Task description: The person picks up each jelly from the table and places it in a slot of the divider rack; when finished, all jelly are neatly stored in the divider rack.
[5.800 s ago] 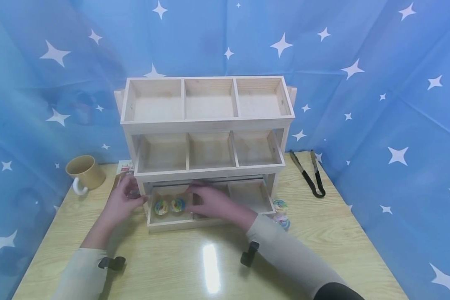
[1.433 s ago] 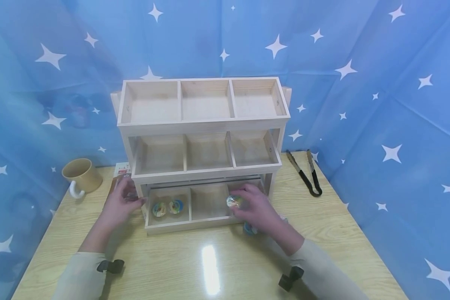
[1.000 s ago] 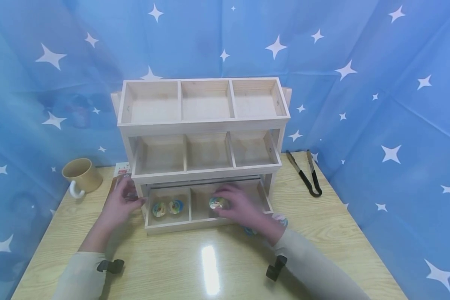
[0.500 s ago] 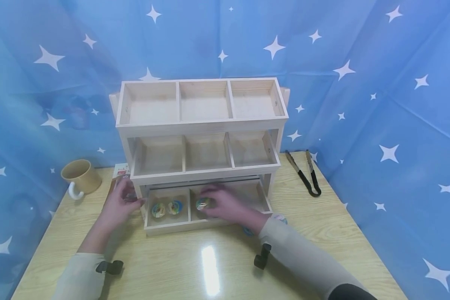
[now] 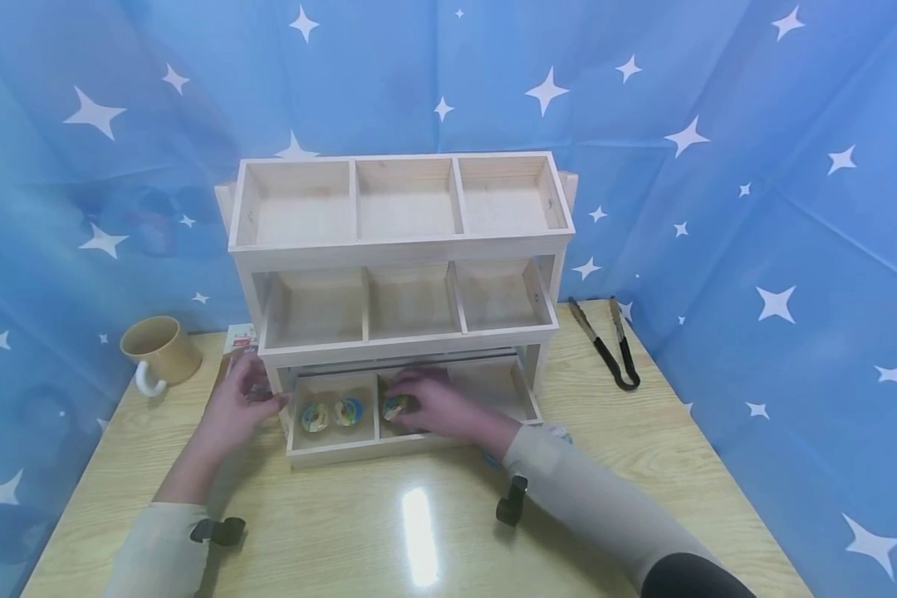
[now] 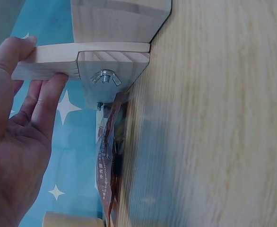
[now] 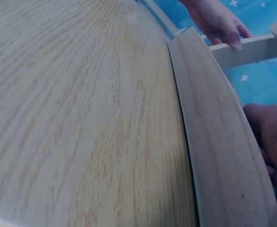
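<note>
A wooden rack (image 5: 399,256) stands against the backdrop with three tiers of divided trays. My left hand (image 5: 239,409) holds its left post (image 6: 51,59), thumb and fingers on either side in the left wrist view. In the bottom tray (image 5: 336,455), two small round cups with printed lids (image 5: 315,418) sit side by side in the left compartment. My right hand (image 5: 437,407) pinches a similar cup (image 5: 394,408) inside the middle compartment, close to the left divider. Seen from the right wrist, the tray's front board (image 7: 219,127) hides that cup and most of the fingers.
More lidded cups (image 5: 561,433) lie on the table right of the bottom tray, partly behind my right forearm. Black-handled tongs (image 5: 619,357) rest at the back right. A tan mug (image 5: 168,353) stands at the left, with a brown packet (image 6: 106,165) beside the rack.
My right hand has carried a cup leftward from the right of the bottom tray and down into its middle compartment. My left hand has stayed at the post.
</note>
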A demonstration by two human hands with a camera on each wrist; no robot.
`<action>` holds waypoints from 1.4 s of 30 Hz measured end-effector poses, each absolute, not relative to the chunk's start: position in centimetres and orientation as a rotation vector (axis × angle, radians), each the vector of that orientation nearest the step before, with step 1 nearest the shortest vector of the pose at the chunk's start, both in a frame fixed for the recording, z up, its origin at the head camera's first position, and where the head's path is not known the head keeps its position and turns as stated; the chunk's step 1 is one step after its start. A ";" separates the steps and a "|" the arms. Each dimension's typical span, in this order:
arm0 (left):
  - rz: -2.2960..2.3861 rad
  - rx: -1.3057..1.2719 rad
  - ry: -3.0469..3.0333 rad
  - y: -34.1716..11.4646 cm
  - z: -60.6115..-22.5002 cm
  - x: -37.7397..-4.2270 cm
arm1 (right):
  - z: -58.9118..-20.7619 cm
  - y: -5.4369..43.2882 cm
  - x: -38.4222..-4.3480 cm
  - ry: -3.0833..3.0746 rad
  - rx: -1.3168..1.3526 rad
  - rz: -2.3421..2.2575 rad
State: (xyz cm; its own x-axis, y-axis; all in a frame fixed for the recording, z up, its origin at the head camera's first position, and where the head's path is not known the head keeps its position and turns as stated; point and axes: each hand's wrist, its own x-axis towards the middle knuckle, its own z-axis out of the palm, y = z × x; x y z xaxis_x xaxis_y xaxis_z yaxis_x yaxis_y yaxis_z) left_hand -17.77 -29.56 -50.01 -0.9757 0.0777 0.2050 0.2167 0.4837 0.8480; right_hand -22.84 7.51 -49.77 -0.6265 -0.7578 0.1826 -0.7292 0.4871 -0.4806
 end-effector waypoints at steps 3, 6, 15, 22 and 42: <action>-1.506 -0.253 -2.593 -29.6 -49.9 -17.7 | -49.8 7.3 -22.8 2.658 -1.333 -0.820; -1.495 -0.254 -2.593 -29.6 -49.9 -17.7 | -50.0 7.1 -22.9 2.652 -1.319 -0.829; -1.496 -0.271 -2.592 -29.5 -50.0 -17.9 | -50.2 7.3 -22.9 2.641 -1.289 -0.862; -1.500 -0.277 -2.571 -29.5 -50.1 -17.9 | -50.4 7.4 -23.0 2.643 -1.297 -0.865; -1.527 -0.275 -2.560 -29.4 -50.0 -17.8 | -49.3 10.6 -21.4 2.711 -1.255 -0.988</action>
State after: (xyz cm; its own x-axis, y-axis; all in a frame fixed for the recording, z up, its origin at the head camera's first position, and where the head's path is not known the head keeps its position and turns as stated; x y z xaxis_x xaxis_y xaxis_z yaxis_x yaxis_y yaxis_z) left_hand -17.81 -29.37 -50.02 -0.9722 0.0810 0.2198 0.2319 0.4656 0.8541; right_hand -21.37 10.60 -49.31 -0.6819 -0.6858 0.2544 -0.6886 0.4846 -0.5395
